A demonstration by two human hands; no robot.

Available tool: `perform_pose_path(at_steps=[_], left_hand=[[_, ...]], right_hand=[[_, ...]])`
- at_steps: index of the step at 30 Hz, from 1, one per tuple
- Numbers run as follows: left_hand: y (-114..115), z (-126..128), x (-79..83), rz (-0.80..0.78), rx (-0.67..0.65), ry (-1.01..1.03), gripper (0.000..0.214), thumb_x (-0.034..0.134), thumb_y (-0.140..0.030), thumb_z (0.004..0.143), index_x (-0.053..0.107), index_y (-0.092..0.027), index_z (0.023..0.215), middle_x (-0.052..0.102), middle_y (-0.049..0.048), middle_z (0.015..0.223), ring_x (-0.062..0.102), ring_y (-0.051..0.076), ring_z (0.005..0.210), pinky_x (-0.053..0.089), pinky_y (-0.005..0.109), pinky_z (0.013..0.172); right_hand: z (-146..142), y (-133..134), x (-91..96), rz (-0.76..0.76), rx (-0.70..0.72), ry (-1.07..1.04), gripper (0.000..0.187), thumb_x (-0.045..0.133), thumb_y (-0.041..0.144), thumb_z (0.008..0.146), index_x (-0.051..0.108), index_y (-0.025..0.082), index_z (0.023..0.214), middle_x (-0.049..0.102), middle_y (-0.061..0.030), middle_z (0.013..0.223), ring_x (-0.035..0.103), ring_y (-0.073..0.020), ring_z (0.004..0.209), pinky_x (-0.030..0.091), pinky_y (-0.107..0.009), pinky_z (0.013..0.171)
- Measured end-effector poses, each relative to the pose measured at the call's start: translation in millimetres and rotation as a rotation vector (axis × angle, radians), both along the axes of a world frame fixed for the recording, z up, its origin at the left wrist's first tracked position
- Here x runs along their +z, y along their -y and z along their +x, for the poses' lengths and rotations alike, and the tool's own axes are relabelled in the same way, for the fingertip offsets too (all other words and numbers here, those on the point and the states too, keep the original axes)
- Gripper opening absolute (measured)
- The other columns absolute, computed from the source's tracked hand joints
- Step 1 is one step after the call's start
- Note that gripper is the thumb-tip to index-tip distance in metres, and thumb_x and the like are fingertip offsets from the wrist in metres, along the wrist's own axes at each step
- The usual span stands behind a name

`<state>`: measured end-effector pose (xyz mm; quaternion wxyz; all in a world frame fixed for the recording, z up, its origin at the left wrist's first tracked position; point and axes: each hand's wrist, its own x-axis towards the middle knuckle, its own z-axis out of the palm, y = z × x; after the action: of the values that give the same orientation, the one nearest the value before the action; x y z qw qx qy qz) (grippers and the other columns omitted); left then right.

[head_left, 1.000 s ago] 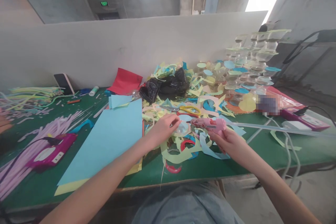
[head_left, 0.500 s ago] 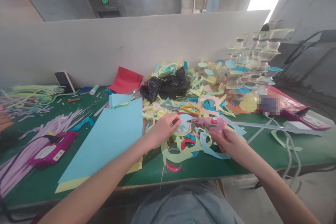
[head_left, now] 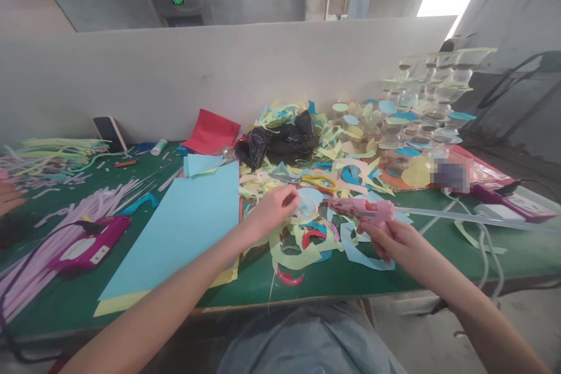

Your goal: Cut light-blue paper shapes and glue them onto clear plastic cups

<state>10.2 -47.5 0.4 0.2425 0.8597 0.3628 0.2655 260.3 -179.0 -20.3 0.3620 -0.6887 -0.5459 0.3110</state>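
Observation:
My right hand (head_left: 390,239) is wrapped round the handle of a pink hot glue gun (head_left: 379,211), with a long clear glue stick (head_left: 442,214) running out of its back to the right. The gun's nozzle points left, close to a small clear round plastic piece (head_left: 308,208) that looks like a cup or dome. My left hand (head_left: 275,209) pinches the left edge of this piece. Beneath both hands lie cut paper scraps (head_left: 284,260) in green, blue and red. Just behind the piece are yellow-handled scissors (head_left: 322,182).
Blue paper sheets (head_left: 184,222) lie left of centre, beside a magenta power strip (head_left: 94,243) and lilac pipe cleaners (head_left: 65,239). A black plastic bag (head_left: 284,143) sits behind the scraps. Stacked clear cups (head_left: 442,90) rise at the back right. At far left, another person's hand (head_left: 11,198) shows.
My right hand and the glue gun have moved slightly right, drawing the nozzle away from the clear piece. My left hand stays nearly in place. The other person's hand has come further into view.

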Motion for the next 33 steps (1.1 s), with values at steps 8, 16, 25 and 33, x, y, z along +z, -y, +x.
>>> perform_pose_path(at_steps=[8, 16, 25, 33], left_hand=[[0.9, 0.2, -0.7, -0.008, 0.002, 0.004, 0.019, 0.043, -0.031, 0.092, 0.052, -0.021, 0.078, 0.055, -0.001, 0.077, 0.05, 0.014, 0.069, 0.038, 0.028, 0.065], [0.9, 0.5, -0.1, -0.01, 0.001, -0.003, 0.018, 0.044, -0.032, 0.092, 0.052, -0.021, 0.079, 0.055, -0.0004, 0.077, 0.05, 0.015, 0.069, 0.039, 0.028, 0.065], [0.4, 1.0, -1.3, -0.037, -0.003, 0.018, 0.017, 0.046, -0.031, 0.091, 0.051, -0.021, 0.079, 0.055, -0.0019, 0.075, 0.051, 0.014, 0.068, 0.039, 0.027, 0.065], [-1.5, 0.2, -2.6, -0.1, 0.034, 0.062, 0.016, 0.049, -0.032, 0.089, 0.05, -0.022, 0.076, 0.056, -0.0035, 0.07, 0.051, 0.013, 0.064, 0.039, 0.027, 0.062]], right_hand=[[-3.3, -1.8, -3.3, -0.013, 0.003, 0.106, 0.055, 0.049, 0.067, 0.084, 0.036, 0.024, 0.053, 0.041, 0.0032, 0.047, 0.042, -0.013, 0.048, 0.036, -0.027, 0.049], [-1.1, -2.3, -4.5, -0.039, 0.005, 0.109, 0.057, 0.047, 0.071, 0.084, 0.037, 0.024, 0.054, 0.04, 0.0038, 0.047, 0.041, -0.0133, 0.048, 0.035, -0.027, 0.049], [-3.1, -2.9, -0.6, -0.014, -0.014, 0.102, 0.053, 0.051, 0.066, 0.084, 0.04, 0.024, 0.053, 0.042, 0.0024, 0.046, 0.042, -0.0135, 0.046, 0.036, -0.026, 0.046], [6.1, -1.4, -0.9, -0.047, -0.055, 0.032, 0.052, 0.053, 0.068, 0.082, 0.043, 0.023, 0.057, 0.045, 0.0025, 0.049, 0.044, -0.0137, 0.048, 0.038, -0.027, 0.046]])
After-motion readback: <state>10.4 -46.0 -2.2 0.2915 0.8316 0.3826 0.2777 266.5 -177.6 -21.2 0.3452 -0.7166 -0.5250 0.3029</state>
